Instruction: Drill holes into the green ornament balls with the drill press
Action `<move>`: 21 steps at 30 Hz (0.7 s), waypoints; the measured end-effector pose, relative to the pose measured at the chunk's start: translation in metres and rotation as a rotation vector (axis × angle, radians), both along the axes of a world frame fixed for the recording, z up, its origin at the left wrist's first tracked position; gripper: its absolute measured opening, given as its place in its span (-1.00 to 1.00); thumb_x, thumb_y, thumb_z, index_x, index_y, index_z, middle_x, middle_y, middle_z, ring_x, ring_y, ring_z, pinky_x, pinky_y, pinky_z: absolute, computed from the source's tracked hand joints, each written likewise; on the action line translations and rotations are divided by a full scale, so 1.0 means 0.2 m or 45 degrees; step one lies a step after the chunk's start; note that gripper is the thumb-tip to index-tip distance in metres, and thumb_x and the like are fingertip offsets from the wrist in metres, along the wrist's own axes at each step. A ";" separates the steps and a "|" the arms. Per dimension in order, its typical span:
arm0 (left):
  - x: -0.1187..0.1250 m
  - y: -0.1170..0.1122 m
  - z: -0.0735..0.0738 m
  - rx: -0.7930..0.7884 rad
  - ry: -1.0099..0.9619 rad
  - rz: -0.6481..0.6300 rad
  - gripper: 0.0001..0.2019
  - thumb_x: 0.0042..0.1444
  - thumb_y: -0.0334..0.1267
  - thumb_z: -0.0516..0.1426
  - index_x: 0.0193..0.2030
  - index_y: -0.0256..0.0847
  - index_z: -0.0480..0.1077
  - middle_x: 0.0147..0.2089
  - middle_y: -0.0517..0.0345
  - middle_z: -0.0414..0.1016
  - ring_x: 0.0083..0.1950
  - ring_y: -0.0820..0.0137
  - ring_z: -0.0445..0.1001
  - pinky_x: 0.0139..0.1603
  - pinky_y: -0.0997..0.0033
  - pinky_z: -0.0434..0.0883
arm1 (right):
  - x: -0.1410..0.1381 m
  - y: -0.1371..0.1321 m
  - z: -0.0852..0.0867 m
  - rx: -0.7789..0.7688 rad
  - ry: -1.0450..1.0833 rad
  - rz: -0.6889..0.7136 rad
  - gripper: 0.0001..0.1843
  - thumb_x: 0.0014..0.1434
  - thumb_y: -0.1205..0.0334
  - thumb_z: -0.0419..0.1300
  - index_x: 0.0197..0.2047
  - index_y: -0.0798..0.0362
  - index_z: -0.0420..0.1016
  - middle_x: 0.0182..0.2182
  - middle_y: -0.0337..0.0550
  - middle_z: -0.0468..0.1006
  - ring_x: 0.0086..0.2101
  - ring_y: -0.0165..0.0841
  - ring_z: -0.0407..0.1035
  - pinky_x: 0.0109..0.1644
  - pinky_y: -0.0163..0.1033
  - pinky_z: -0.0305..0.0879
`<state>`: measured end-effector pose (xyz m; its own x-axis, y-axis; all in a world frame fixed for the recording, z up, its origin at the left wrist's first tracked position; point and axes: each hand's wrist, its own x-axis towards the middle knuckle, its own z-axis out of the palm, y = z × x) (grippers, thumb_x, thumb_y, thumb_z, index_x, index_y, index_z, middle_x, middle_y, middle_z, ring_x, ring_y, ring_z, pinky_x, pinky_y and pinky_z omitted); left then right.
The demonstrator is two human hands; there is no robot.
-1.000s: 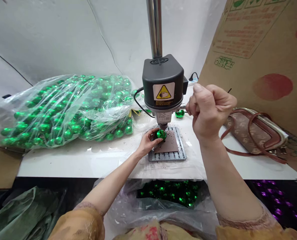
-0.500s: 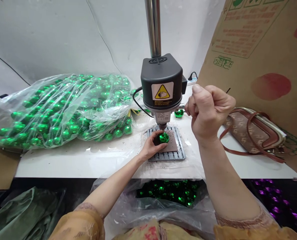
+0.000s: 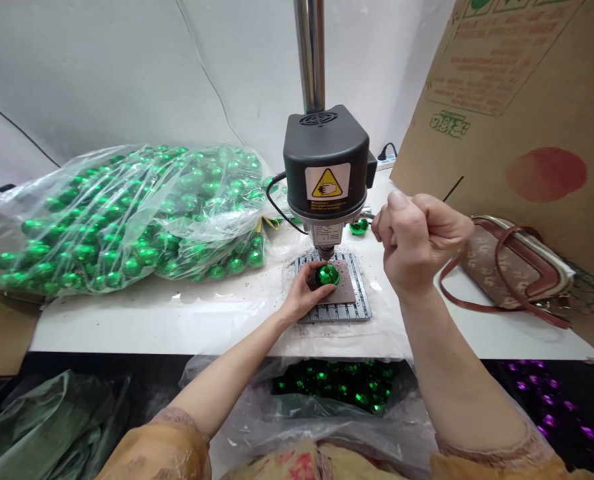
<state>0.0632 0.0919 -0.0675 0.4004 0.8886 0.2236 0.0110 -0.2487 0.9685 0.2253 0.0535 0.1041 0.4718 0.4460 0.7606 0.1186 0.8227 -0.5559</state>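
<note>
Pins a shiny green faceted bauble [image 3: 327, 275] on the brown square pad [image 3: 345, 291], under the chuck of the black bench drill [image 3: 327, 160]; too round to show a long axis. Reaches the left hand [image 3: 303, 295] forward, forearm low, fingers closed around it. Holds the right hand [image 3: 419, 240] raised, fist clenched on the thin metal lever [image 3: 369, 215].

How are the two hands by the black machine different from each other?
The left hand lies low on the ribbed plate, while the right hand is raised beside the black drill head. The left hand curls round a shiny green ball under the spindle; the right hand is a tight fist around a thin lever. Both belong to the same person and grip something.
</note>
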 end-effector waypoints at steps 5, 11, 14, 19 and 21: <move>0.00 0.00 0.00 -0.011 -0.013 -0.001 -0.43 0.04 -0.03 0.38 0.11 -0.18 0.34 0.10 -0.06 0.52 0.16 0.15 0.50 0.23 0.09 0.42 | 0.00 0.00 -0.06 0.105 -0.004 0.006 -0.43 0.23 0.25 0.20 -0.68 0.07 -0.04 -0.73 -0.40 0.01 -0.68 -0.62 0.01 -0.58 -0.29 -0.06; 0.00 0.00 -0.01 -0.011 -0.033 -0.002 -0.43 0.03 -0.02 0.38 0.11 -0.17 0.34 0.11 -0.05 0.51 0.17 0.15 0.49 0.24 0.07 0.41 | 0.00 0.01 -0.11 0.123 -0.044 -0.048 -0.43 0.24 0.24 0.18 -0.66 0.06 -0.08 -0.72 -0.39 0.00 -0.67 -0.61 -0.02 -0.58 -0.29 -0.05; 0.00 -0.01 -0.01 -0.002 -0.023 0.001 -0.44 0.04 -0.03 0.38 0.11 -0.17 0.33 0.11 -0.04 0.51 0.17 0.16 0.49 0.24 0.08 0.41 | 0.00 0.02 -0.13 0.203 -0.073 -0.055 -0.45 0.22 0.31 0.17 -0.66 0.08 -0.08 -0.73 -0.39 0.00 -0.68 -0.62 -0.04 -0.58 -0.30 -0.05; 0.00 -0.01 -0.01 0.002 -0.008 0.001 -0.45 0.06 -0.04 0.37 0.11 -0.17 0.32 0.09 -0.03 0.51 0.15 0.17 0.50 0.23 0.09 0.42 | 0.00 0.03 -0.18 0.290 -0.080 -0.085 -0.46 0.19 0.37 0.16 -0.67 0.08 -0.08 -0.73 -0.39 -0.02 -0.69 -0.62 -0.05 -0.58 -0.30 -0.07; 0.00 -0.01 -0.01 -0.002 -0.002 0.005 -0.44 0.06 -0.03 0.37 0.12 -0.17 0.32 0.09 -0.03 0.51 0.15 0.17 0.50 0.23 0.09 0.42 | 0.00 0.03 -0.18 0.301 -0.082 -0.097 -0.46 0.18 0.35 0.16 -0.67 0.07 -0.10 -0.73 -0.40 -0.03 -0.69 -0.61 -0.07 -0.59 -0.29 -0.08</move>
